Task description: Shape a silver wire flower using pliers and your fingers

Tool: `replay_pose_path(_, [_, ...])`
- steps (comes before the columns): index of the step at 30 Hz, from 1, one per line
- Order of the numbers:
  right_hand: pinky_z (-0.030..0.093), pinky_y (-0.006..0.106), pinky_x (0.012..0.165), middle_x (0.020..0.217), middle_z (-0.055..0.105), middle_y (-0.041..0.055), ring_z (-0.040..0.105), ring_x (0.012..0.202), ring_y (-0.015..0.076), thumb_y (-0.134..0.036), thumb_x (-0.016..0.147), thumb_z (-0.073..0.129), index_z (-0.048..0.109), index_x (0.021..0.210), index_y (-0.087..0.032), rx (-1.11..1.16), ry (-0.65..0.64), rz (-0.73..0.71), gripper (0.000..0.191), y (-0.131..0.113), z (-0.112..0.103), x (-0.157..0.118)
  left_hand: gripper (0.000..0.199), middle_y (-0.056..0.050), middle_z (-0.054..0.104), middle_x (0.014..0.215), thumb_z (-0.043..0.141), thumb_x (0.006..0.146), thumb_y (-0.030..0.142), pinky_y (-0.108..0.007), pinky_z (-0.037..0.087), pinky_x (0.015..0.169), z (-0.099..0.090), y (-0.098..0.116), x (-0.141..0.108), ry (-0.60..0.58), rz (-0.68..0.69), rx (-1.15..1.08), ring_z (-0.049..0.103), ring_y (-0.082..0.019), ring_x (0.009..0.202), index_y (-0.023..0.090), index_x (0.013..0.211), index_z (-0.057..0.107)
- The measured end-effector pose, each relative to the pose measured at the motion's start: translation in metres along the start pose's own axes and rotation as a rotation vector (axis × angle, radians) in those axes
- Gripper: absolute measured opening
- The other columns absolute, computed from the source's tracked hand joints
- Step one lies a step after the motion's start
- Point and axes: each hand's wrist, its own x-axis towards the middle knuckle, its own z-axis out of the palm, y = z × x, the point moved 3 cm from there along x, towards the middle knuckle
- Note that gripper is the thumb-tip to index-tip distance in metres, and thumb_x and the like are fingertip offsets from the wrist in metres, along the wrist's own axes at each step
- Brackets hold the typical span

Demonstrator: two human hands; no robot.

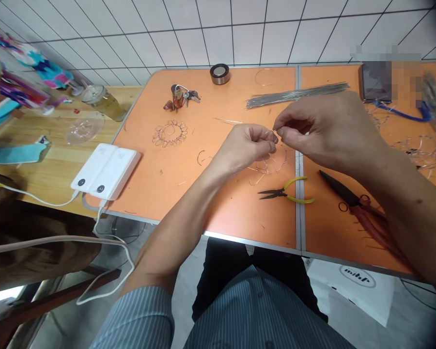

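My left hand [249,145] and my right hand [321,128] meet above the orange table. Both pinch thin copper-coloured wire [276,165], bent into a rounded, looped shape that hangs below the fingers. The fingertips are almost touching; the exact spot gripped is partly hidden. Nearer me lie small pliers [285,191] with yellow handles, jaws pointing left. To their right, beside my right forearm, are larger red-handled pliers [359,201] with dark jaws. A finished-looking ring of wire loops [170,133] rests at the left of the table.
Behind my hands lies a bundle of straight wires [298,94]. A tape roll [220,73], keys [181,97] and a phone [375,82] are near the wall. White power banks [105,170] with cables sit at the left edge. Tangled wire scraps [421,150] lie right.
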Motion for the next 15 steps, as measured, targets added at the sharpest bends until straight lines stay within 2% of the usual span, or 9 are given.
replay_pose_path(6, [0.04, 0.044, 0.077, 0.087, 0.079, 0.0089, 0.063, 0.079, 0.0275, -0.022, 0.097, 0.059, 0.088, 0.107, -0.025, -0.027, -0.009, -0.007, 0.032, -0.0047, -0.0032, 0.0027, 0.009, -0.003, 0.078, 0.081, 0.079, 0.081, 0.008, -0.029, 0.059, 0.074, -0.0025, -0.0025, 0.0019, 0.019, 0.006, -0.02, 0.07, -0.013, 0.072, 0.016, 0.086, 0.078])
replay_pose_path(10, [0.038, 0.043, 0.076, 0.085, 0.077, 0.009, 0.063, 0.08, 0.0274, -0.022, 0.097, 0.058, 0.09, 0.109, -0.023, -0.044, -0.021, -0.026, 0.034, -0.005, -0.0025, 0.0056, 0.009, -0.003, 0.079, 0.081, 0.08, 0.08, 0.009, -0.028, 0.054, 0.069, -0.0034, -0.0021, 0.0014, 0.02, -0.018, -0.018, 0.07, -0.012, 0.07, 0.016, 0.085, 0.078])
replay_pose_path(15, [0.039, 0.043, 0.076, 0.088, 0.079, 0.0097, 0.062, 0.08, 0.0284, -0.021, 0.095, 0.059, 0.088, 0.108, -0.025, -0.067, -0.008, -0.017, 0.032, -0.0037, -0.0001, 0.0078, 0.012, -0.003, 0.078, 0.082, 0.082, 0.079, 0.007, -0.031, 0.057, 0.072, -0.005, -0.0013, 0.0018, 0.037, -0.042, -0.04, 0.071, -0.013, 0.068, 0.016, 0.086, 0.077])
